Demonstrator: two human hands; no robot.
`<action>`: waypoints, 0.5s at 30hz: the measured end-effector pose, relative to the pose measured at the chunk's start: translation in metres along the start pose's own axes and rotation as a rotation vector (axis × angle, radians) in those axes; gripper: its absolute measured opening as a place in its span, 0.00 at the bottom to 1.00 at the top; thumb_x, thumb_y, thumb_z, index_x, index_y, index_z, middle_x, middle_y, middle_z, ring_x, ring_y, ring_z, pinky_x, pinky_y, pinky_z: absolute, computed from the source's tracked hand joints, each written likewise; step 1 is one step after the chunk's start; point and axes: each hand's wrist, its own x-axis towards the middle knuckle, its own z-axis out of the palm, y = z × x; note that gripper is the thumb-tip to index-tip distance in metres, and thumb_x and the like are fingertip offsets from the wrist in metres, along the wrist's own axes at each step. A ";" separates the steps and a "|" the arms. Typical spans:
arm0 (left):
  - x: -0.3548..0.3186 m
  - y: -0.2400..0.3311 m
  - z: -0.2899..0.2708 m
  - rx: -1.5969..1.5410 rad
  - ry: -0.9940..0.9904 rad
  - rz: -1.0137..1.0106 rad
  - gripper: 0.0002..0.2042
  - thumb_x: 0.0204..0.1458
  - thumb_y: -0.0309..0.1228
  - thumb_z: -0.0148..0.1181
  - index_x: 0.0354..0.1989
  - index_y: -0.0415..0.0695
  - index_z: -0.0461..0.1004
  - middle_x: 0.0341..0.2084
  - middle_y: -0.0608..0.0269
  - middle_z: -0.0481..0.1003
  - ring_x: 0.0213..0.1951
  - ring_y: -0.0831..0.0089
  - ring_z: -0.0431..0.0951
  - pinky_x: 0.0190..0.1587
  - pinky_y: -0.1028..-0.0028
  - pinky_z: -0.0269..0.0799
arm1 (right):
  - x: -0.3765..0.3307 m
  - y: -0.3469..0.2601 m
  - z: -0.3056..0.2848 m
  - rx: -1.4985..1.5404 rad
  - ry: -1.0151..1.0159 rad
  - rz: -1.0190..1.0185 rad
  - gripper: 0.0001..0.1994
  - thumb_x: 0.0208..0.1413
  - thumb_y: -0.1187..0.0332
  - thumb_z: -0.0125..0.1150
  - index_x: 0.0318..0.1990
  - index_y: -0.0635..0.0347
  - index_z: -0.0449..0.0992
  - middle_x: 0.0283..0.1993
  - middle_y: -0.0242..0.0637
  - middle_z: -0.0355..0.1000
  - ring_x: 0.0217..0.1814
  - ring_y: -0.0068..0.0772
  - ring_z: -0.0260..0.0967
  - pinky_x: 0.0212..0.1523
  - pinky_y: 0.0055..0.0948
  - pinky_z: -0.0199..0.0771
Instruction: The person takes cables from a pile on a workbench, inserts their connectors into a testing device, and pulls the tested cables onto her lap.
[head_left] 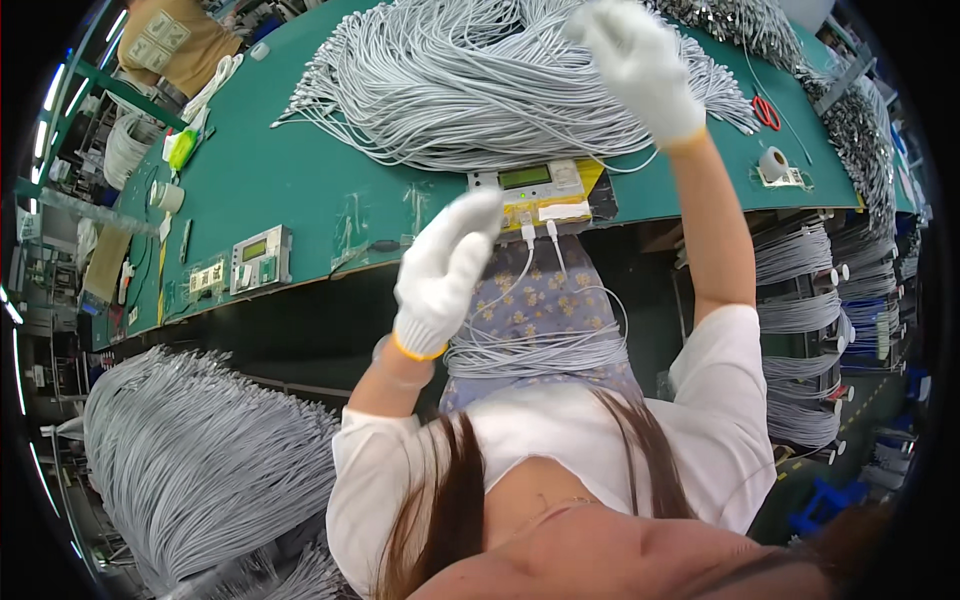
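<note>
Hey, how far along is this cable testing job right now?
Done, apparently: a bundle of grey cables lies across the lap. In hand: two white plugs sit in the tester; the left hand is beside it, while the right hand reaches into the big pile on the green table. Left: that pile, still large.

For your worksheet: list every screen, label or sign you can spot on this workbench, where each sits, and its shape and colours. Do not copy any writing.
Centre tester: table's near edge by the left hand; pale box, green rectangular screen.
Yellow label: under that tester; yellow strip with a white patch.
Left tester: near edge, further left; grey box, small green screen.
Tan panel: top left; brown, with pale squares.
Right hand: on the grey cable pile, no label there.
</note>
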 end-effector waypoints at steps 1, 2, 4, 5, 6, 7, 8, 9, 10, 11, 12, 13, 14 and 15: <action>0.013 -0.004 0.012 -0.084 0.032 0.074 0.28 0.65 0.42 0.50 0.64 0.32 0.61 0.56 0.52 0.72 0.49 0.65 0.78 0.52 0.68 0.73 | -0.015 -0.022 0.001 0.058 -0.038 -0.141 0.11 0.51 0.63 0.62 0.38 0.60 0.78 0.34 0.42 0.74 0.45 0.43 0.71 0.47 0.39 0.71; 0.027 -0.003 0.011 -0.299 -0.079 -0.040 0.35 0.63 0.43 0.55 0.69 0.33 0.51 0.62 0.48 0.65 0.62 0.65 0.65 0.62 0.68 0.62 | -0.038 -0.043 0.014 0.405 -0.293 -0.086 0.07 0.51 0.65 0.61 0.34 0.58 0.77 0.32 0.39 0.73 0.38 0.42 0.71 0.40 0.38 0.72; 0.056 0.004 -0.005 -0.736 -0.202 -0.285 0.27 0.66 0.42 0.48 0.65 0.35 0.58 0.41 0.65 0.70 0.36 0.82 0.69 0.34 0.82 0.66 | -0.097 -0.056 0.022 0.427 -0.647 -0.254 0.04 0.50 0.67 0.61 0.31 0.55 0.76 0.31 0.34 0.74 0.30 0.40 0.71 0.32 0.36 0.72; 0.065 0.010 -0.016 -1.084 -0.295 -0.391 0.23 0.67 0.41 0.46 0.63 0.36 0.61 0.30 0.73 0.69 0.24 0.88 0.65 0.22 0.87 0.61 | -0.129 -0.051 0.020 0.142 -0.711 -0.642 0.04 0.51 0.67 0.61 0.32 0.55 0.76 0.31 0.33 0.74 0.27 0.38 0.71 0.31 0.37 0.72; 0.069 0.016 -0.027 -1.136 -0.037 -0.439 0.16 0.67 0.38 0.45 0.55 0.39 0.67 0.18 0.80 0.52 0.14 0.91 0.45 0.12 0.84 0.42 | -0.148 -0.024 0.021 0.218 -0.372 -0.456 0.05 0.53 0.66 0.60 0.34 0.56 0.77 0.33 0.33 0.75 0.29 0.34 0.71 0.32 0.35 0.71; 0.067 0.023 -0.034 -1.234 0.127 -0.405 0.15 0.67 0.38 0.44 0.51 0.40 0.69 0.16 0.79 0.50 0.13 0.89 0.46 0.11 0.83 0.42 | -0.166 0.002 0.020 0.360 -0.075 -0.344 0.06 0.54 0.65 0.60 0.35 0.57 0.77 0.34 0.33 0.75 0.30 0.31 0.71 0.32 0.34 0.71; 0.062 0.028 -0.036 -1.189 0.193 -0.296 0.14 0.67 0.39 0.44 0.47 0.41 0.70 0.14 0.78 0.49 0.11 0.87 0.46 0.11 0.82 0.42 | -0.187 0.022 0.016 0.175 0.234 0.053 0.09 0.58 0.63 0.57 0.37 0.58 0.78 0.36 0.35 0.76 0.33 0.29 0.71 0.34 0.32 0.71; 0.054 0.032 -0.035 -1.089 0.363 -0.196 0.14 0.67 0.40 0.44 0.44 0.42 0.71 0.13 0.78 0.49 0.11 0.86 0.47 0.11 0.82 0.43 | -0.205 0.038 0.014 -0.001 0.506 0.461 0.13 0.61 0.61 0.54 0.39 0.60 0.78 0.37 0.37 0.76 0.35 0.28 0.72 0.36 0.30 0.71; 0.044 0.034 -0.026 -0.926 0.365 -0.234 0.15 0.67 0.42 0.44 0.43 0.42 0.71 0.13 0.77 0.50 0.11 0.85 0.48 0.11 0.81 0.45 | -0.218 0.045 0.021 0.254 0.510 0.790 0.18 0.64 0.56 0.49 0.41 0.62 0.78 0.39 0.38 0.76 0.37 0.29 0.71 0.37 0.31 0.71; 0.030 0.031 -0.007 -0.749 0.464 -0.275 0.16 0.67 0.43 0.44 0.43 0.42 0.71 0.12 0.77 0.51 0.10 0.84 0.48 0.11 0.79 0.46 | -0.227 0.048 0.022 0.490 0.553 1.133 0.23 0.66 0.52 0.45 0.44 0.64 0.77 0.41 0.39 0.75 0.39 0.30 0.71 0.39 0.32 0.71; 0.017 0.026 0.017 -0.652 0.388 -0.343 0.19 0.66 0.46 0.45 0.42 0.42 0.72 0.11 0.77 0.52 0.10 0.84 0.49 0.11 0.77 0.47 | -0.230 0.047 0.029 0.870 0.472 1.335 0.30 0.66 0.44 0.41 0.49 0.66 0.75 0.43 0.45 0.76 0.40 0.35 0.73 0.42 0.33 0.72; 0.012 0.023 0.031 -0.841 0.139 -0.535 0.19 0.66 0.47 0.44 0.42 0.42 0.72 0.11 0.76 0.52 0.09 0.82 0.51 0.12 0.78 0.47 | -0.232 0.039 0.030 1.262 0.269 1.404 0.31 0.65 0.41 0.41 0.50 0.66 0.73 0.42 0.47 0.77 0.40 0.40 0.75 0.43 0.34 0.73; 0.011 0.021 0.039 -0.827 0.021 -0.478 0.18 0.67 0.46 0.43 0.40 0.44 0.73 0.10 0.76 0.51 0.09 0.82 0.50 0.11 0.78 0.45 | -0.228 0.035 0.030 1.563 0.078 1.486 0.33 0.65 0.41 0.41 0.52 0.68 0.71 0.39 0.49 0.78 0.40 0.44 0.76 0.45 0.36 0.73; 0.012 0.017 0.043 -0.753 -0.072 -0.518 0.17 0.67 0.45 0.42 0.38 0.46 0.73 0.08 0.76 0.50 0.08 0.81 0.48 0.10 0.78 0.43 | -0.228 0.026 0.026 1.582 0.042 1.373 0.30 0.67 0.44 0.41 0.53 0.68 0.70 0.28 0.45 0.76 0.28 0.40 0.74 0.34 0.34 0.74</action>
